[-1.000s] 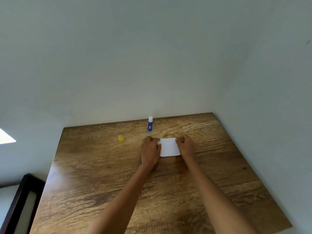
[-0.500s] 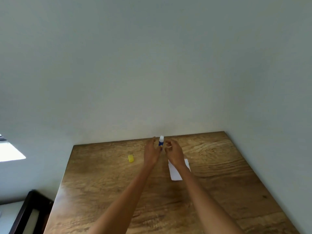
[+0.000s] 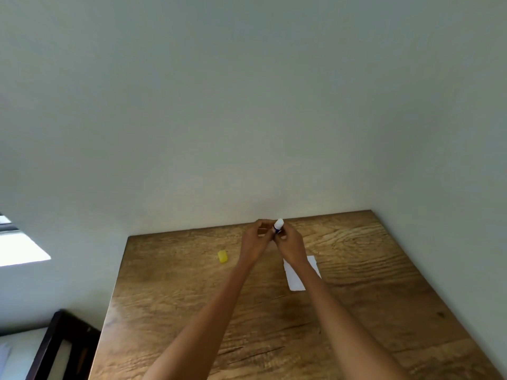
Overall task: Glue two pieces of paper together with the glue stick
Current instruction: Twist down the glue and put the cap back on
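From the head view, the glue stick (image 3: 278, 225) is a small blue tube with a white top, tilted a little to the right and held up near the far edge of the wooden bench (image 3: 370, 270), close to the wall. The white paper (image 3: 295, 278) lies flat on the bench nearer the person, on the right; whether it is one sheet or two stacked cannot be told from here.

The right hand (image 3: 290, 244) has its fingers curled round the lower part of the tube. The left hand (image 3: 256, 239) is raised beside it with fingers bent toward the tube; it seems to pinch the stick too, though the contact is too small to see plainly.

The right forearm crosses over the paper and hides its middle. A small yellow cap (image 3: 222, 256) lies on the bench left of the hands, well apart from the paper. A dark wooden frame (image 3: 52, 349) stands at the lower left beside the bench.
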The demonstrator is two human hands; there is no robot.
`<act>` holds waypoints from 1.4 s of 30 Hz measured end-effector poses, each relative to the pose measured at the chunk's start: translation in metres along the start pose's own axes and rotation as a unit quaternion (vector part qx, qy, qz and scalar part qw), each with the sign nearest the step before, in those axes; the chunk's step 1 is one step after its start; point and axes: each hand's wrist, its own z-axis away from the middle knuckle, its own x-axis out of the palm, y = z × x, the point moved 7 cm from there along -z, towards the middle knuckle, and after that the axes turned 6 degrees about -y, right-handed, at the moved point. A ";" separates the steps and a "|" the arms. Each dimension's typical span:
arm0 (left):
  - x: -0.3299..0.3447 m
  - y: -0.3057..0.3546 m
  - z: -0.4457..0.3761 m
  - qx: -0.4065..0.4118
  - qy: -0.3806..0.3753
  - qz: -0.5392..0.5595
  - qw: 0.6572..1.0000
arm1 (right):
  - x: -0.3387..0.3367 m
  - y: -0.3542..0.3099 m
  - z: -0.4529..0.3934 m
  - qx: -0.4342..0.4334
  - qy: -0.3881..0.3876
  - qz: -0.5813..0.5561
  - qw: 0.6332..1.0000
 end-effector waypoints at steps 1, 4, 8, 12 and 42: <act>-0.001 0.005 0.002 0.006 -0.003 0.010 1.000 | -0.003 -0.007 0.002 -0.017 0.002 0.005 1.000; -0.005 0.022 0.007 0.021 -0.007 0.036 0.999 | -0.011 -0.026 0.009 -0.047 0.002 0.013 0.999; -0.019 0.055 0.015 0.060 0.011 0.023 0.998 | -0.023 -0.057 0.021 -0.080 0.033 0.000 0.996; -0.047 0.092 0.022 0.102 0.031 0.024 0.994 | -0.027 -0.100 0.036 -0.145 0.002 -0.028 0.989; -0.118 0.203 0.067 0.251 -0.089 0.093 0.959 | -0.018 -0.196 0.070 -0.277 -0.051 -0.099 0.954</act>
